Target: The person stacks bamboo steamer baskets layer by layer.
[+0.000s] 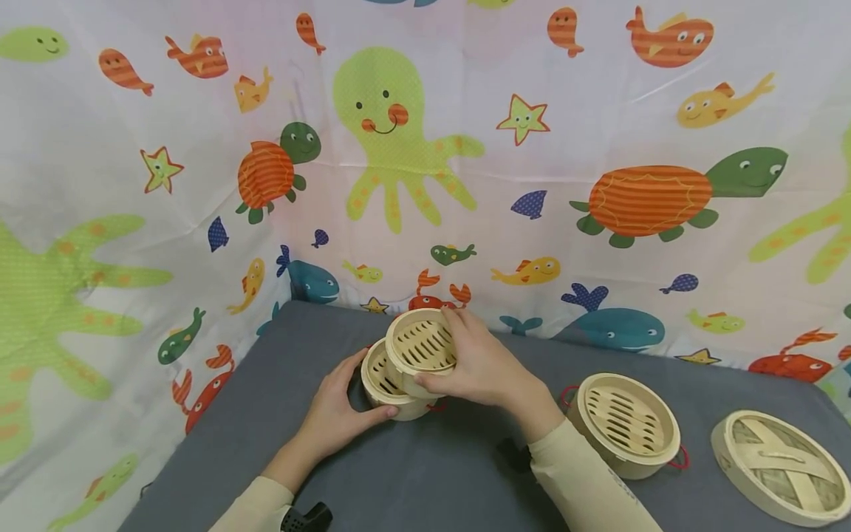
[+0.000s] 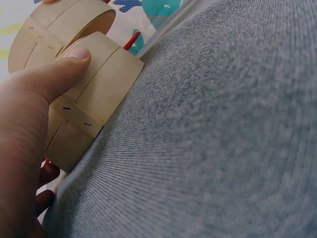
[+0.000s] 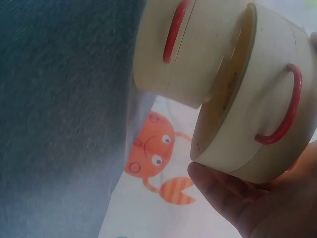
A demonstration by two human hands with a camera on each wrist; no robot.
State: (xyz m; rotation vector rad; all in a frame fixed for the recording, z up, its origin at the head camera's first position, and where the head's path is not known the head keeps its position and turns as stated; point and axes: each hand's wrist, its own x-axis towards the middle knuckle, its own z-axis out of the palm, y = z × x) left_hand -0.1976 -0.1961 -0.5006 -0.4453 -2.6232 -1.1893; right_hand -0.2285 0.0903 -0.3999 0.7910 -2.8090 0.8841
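Note:
My left hand grips a small round bamboo steamer basket on the grey table, thumb at the near side and fingers round the far left. A second steamer basket is held by my right hand, fingers at its far rim and thumb on the near side. This upper basket overlaps the right part of the lower one and leans. Seen from the right wrist, a red handle curves on the upper basket's wall, and a gap opens between its underside and the lower basket.
To the right on the table stands another slatted steamer basket with red handles. Beyond it, at the far right, lies a woven bamboo lid with a crossed strap. A sea-animal print cloth hangs behind and to the left of the table.

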